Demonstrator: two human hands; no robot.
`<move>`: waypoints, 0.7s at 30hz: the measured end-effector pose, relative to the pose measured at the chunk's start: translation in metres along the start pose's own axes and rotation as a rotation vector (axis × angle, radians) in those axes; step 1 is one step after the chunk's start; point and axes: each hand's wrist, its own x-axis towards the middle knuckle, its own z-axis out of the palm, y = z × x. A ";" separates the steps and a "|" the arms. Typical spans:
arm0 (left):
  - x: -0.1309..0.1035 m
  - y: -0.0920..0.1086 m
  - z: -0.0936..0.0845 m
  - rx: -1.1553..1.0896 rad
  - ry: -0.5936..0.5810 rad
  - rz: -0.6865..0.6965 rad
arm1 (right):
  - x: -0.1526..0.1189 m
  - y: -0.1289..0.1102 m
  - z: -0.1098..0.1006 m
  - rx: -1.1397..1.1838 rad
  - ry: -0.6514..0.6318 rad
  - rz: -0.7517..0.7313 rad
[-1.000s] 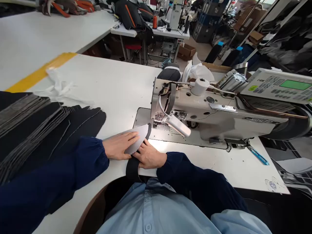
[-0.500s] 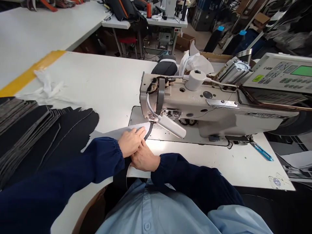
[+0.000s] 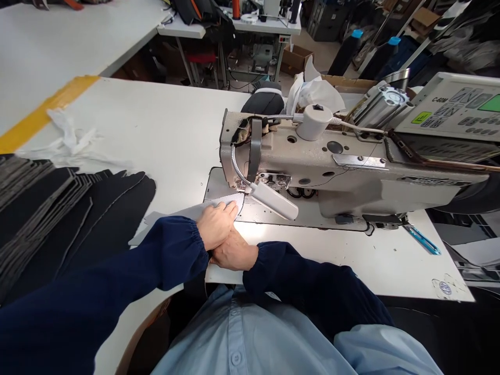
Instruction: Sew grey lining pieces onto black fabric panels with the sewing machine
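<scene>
My left hand (image 3: pixel 217 225) lies palm down on a light grey fabric piece (image 3: pixel 187 211), its fingers resting near the front of the sewing machine (image 3: pixel 281 156). The fabric reaches under the machine's head, and a thin dark edge shows along its right side. My right hand (image 3: pixel 236 252) is close against the left one and partly beneath it. Its fingers are hidden, so what it holds cannot be seen. A small lamp (image 3: pixel 275 200) on a bendable neck hangs just right of the fabric and hides part of the needle area.
Stacked dark fabric pieces (image 3: pixel 101 219) lie at the left, with white scraps (image 3: pixel 74 138) behind them. A blue cutter (image 3: pixel 424 240) rests at the table's right edge. A control panel (image 3: pixel 453 107) stands behind the machine. Yellow tape (image 3: pixel 50 109) crosses the table at the far left.
My left hand has shifted slightly right and now covers more of the right hand's fingers. The dark strip beside the fabric shows less. The whole view has tilted a little.
</scene>
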 end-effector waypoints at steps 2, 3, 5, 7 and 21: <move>0.002 0.001 -0.002 0.010 -0.010 -0.004 | 0.000 0.001 0.001 0.000 -0.003 -0.012; 0.002 0.002 -0.002 0.013 -0.012 -0.005 | 0.000 0.002 0.002 0.000 -0.004 -0.017; 0.003 0.002 -0.002 0.013 -0.005 -0.002 | -0.001 0.003 0.003 0.001 -0.004 -0.025; 0.004 0.001 0.001 0.011 0.012 0.005 | -0.001 0.003 0.004 0.001 0.006 -0.030; 0.005 0.001 0.004 0.103 0.017 0.053 | -0.004 -0.022 -0.005 -0.044 0.026 0.091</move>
